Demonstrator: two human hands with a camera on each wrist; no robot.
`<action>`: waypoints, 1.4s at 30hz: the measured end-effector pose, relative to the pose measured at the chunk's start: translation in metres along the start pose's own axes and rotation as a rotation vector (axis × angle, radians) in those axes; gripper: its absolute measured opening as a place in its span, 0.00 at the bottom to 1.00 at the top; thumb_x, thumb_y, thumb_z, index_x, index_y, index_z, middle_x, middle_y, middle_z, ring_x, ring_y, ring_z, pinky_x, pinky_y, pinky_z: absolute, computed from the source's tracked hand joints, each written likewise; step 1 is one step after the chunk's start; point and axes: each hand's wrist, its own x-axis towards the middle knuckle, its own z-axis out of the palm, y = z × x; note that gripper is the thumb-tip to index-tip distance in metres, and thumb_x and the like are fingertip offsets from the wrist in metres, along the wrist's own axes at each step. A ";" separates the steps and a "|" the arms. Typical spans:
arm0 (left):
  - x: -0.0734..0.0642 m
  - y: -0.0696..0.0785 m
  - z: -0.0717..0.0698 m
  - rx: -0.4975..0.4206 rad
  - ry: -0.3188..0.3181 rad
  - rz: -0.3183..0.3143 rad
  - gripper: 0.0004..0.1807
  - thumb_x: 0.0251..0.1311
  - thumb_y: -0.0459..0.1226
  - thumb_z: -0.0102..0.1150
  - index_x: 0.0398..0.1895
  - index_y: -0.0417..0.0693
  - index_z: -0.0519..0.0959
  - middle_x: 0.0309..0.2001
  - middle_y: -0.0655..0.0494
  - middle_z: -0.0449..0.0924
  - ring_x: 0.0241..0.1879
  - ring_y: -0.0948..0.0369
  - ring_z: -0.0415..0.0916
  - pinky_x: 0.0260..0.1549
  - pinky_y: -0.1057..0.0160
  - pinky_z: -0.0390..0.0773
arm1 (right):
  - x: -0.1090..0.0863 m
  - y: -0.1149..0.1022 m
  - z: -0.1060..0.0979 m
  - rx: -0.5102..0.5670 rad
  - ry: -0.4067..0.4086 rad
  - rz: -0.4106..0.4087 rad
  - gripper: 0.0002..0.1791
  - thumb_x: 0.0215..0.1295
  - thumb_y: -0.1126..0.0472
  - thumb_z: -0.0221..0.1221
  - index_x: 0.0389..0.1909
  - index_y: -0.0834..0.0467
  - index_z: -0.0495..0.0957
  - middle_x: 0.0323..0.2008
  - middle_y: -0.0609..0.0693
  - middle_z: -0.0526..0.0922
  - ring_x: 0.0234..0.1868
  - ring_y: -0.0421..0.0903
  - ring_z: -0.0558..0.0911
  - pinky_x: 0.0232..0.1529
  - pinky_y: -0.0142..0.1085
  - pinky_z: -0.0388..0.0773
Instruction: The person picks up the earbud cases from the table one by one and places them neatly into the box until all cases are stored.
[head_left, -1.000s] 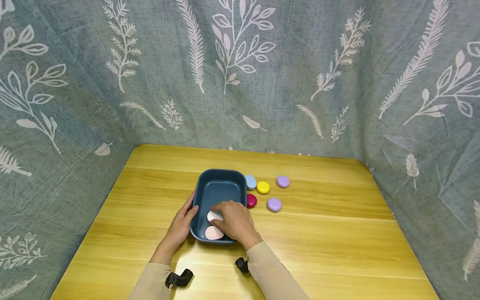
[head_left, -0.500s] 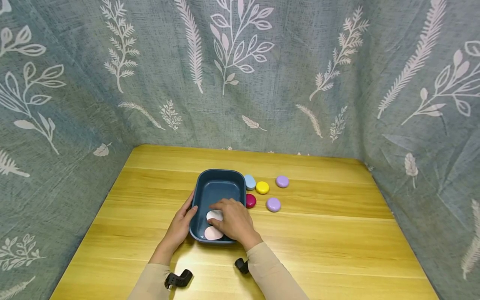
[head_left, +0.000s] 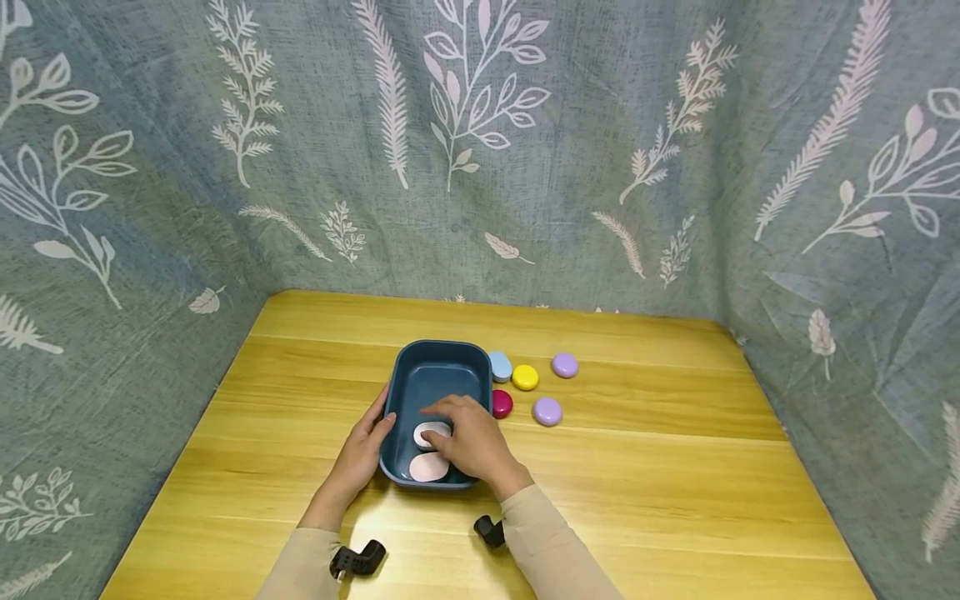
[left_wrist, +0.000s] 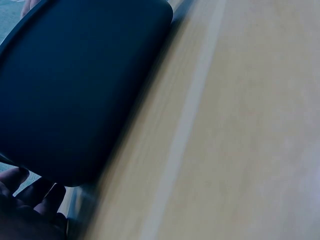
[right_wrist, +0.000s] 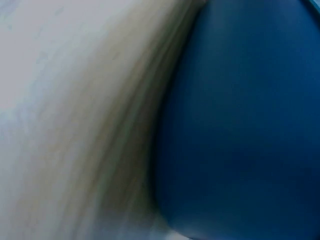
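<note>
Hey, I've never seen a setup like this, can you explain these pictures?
No machine: just a person working bare-handed. The wide picture looks down from the person's head; the two close ones look from the wrists, mostly showing a dark blue, round-cornered tray. The left hand holds the tray's side. The right hand, thumb and forefinger apart, is over a white oval piece inside; whether it touches is unclear. A pale pink oval piece lies beside that. On the yellowish wooden table, right of the tray, lie a light blue oval piece, a round yellow piece, a round dark red piece and two round lilac pieces.
</note>
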 end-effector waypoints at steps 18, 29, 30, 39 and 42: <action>0.000 0.001 -0.001 -0.005 0.000 -0.001 0.32 0.83 0.47 0.43 0.84 0.70 0.50 0.85 0.59 0.46 0.83 0.53 0.47 0.74 0.58 0.61 | -0.004 0.007 -0.020 0.163 0.069 -0.026 0.18 0.69 0.56 0.68 0.58 0.52 0.86 0.55 0.46 0.85 0.59 0.47 0.81 0.58 0.45 0.81; 0.000 0.001 0.000 -0.019 0.009 0.015 0.32 0.83 0.46 0.43 0.85 0.65 0.50 0.85 0.58 0.45 0.84 0.53 0.41 0.79 0.48 0.49 | -0.011 0.016 -0.037 0.174 0.115 -0.004 0.20 0.68 0.55 0.69 0.60 0.53 0.85 0.57 0.48 0.84 0.61 0.49 0.81 0.63 0.48 0.79; 0.000 0.001 0.000 -0.020 0.010 0.016 0.32 0.83 0.45 0.43 0.85 0.65 0.50 0.85 0.58 0.45 0.84 0.53 0.40 0.79 0.48 0.48 | -0.011 0.017 -0.038 0.172 0.120 -0.003 0.20 0.68 0.55 0.69 0.60 0.53 0.85 0.57 0.48 0.84 0.61 0.49 0.81 0.63 0.48 0.79; 0.001 0.000 0.000 -0.025 0.003 0.013 0.32 0.83 0.45 0.43 0.85 0.65 0.49 0.85 0.58 0.44 0.84 0.53 0.40 0.79 0.48 0.48 | -0.016 0.030 -0.048 0.166 0.150 0.067 0.21 0.67 0.55 0.70 0.60 0.52 0.85 0.59 0.50 0.82 0.63 0.52 0.79 0.66 0.50 0.77; 0.001 0.000 0.000 -0.026 0.004 0.014 0.32 0.83 0.44 0.42 0.85 0.65 0.49 0.85 0.58 0.44 0.84 0.53 0.40 0.79 0.48 0.48 | -0.017 0.034 -0.051 0.159 0.168 0.089 0.21 0.67 0.55 0.70 0.60 0.52 0.85 0.59 0.51 0.82 0.63 0.53 0.79 0.65 0.50 0.77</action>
